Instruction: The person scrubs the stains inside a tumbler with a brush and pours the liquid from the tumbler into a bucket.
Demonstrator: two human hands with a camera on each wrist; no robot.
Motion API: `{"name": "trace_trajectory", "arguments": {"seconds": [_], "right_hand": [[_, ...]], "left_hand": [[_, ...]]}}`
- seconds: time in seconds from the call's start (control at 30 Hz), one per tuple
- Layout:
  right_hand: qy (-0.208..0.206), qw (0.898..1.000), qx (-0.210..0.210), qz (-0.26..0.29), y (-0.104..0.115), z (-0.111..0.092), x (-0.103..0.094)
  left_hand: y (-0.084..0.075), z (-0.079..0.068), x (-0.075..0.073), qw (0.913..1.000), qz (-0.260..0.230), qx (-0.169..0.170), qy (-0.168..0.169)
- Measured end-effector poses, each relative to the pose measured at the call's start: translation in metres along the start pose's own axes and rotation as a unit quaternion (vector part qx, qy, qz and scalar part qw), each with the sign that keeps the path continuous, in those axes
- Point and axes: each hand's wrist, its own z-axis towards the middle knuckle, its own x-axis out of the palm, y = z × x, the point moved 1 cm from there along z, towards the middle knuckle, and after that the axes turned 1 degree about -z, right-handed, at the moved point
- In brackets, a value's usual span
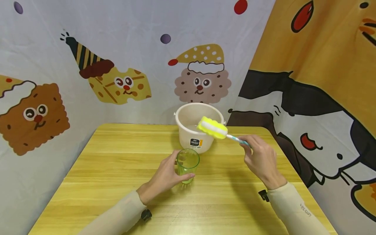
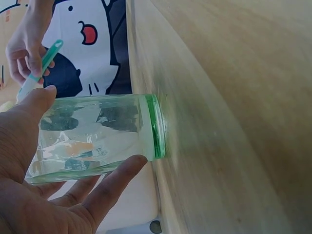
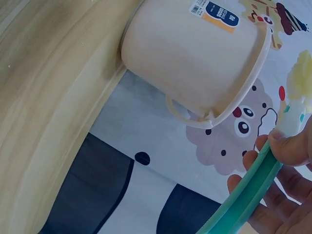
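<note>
A clear green drinking cup stands upright on the wooden table, its base meeting the tabletop in the left wrist view. My left hand holds the cup from the left, thumb on one side and fingers round the other. With my right hand I grip a sponge bottle brush by its handle. Its yellow and white sponge head points left, raised, and overlaps the bucket's rim in the head view. In the right wrist view the thumb presses on the green and white handle, fingers curled beneath.
A cream bucket with a label on its front stands at the back of the table, just behind the cup. Its handle hangs down at the side. Cartoon-printed cloth hangs behind and beside the table.
</note>
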Motion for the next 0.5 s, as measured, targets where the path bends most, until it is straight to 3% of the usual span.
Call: {"name": "trace_trajectory", "arguments": {"seconds": [0.5], "right_hand": [[-0.012,0.999,-0.051,0.000,0.0060,0.0014,-0.0040]], "left_hand": [[-0.0028,-0.0011,-0.0001,1.0000,0.002,-0.006,0.000]]}}
